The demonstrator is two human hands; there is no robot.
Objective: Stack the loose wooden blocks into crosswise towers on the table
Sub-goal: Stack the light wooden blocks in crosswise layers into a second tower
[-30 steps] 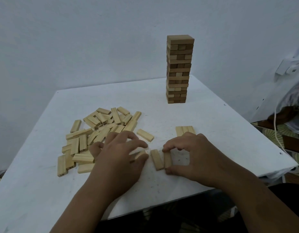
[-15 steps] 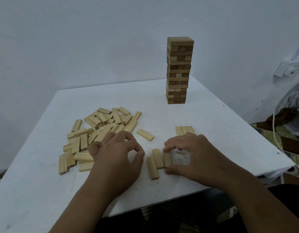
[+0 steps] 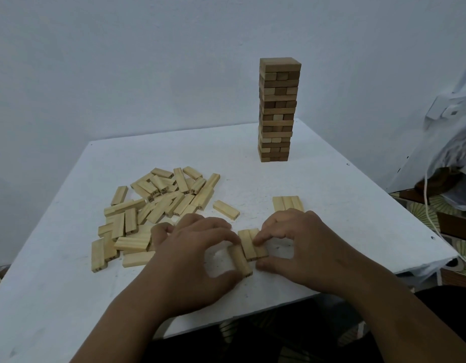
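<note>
Spreading across most of the view, the white desk (image 3: 331, 205) carries everything. At its far side a tall finished tower (image 3: 277, 110) of darker blocks stands upright in crosswise layers, well apart from the rest. On the left half lies the loose pile (image 3: 153, 208) of pale blocks, scattered flat at mixed angles, some with printed numbers on their ends. The left hand (image 3: 190, 260) is at the near edge of this pile, its thumb and forefinger curled around a single block (image 3: 241, 260) that lies lengthwise just left of the pair. The right hand (image 3: 302, 247) sits beside it, fingertips and thumb pinching a pair of blocks (image 3: 253, 243) that lie side by side and touching; the single block touches the pair's left side but sits a little nearer the person. Just beyond the right hand, a row of three blocks (image 3: 288, 203) lies flat, side by side. One stray block (image 3: 226, 209) rests alone between the pile and that row.
</note>
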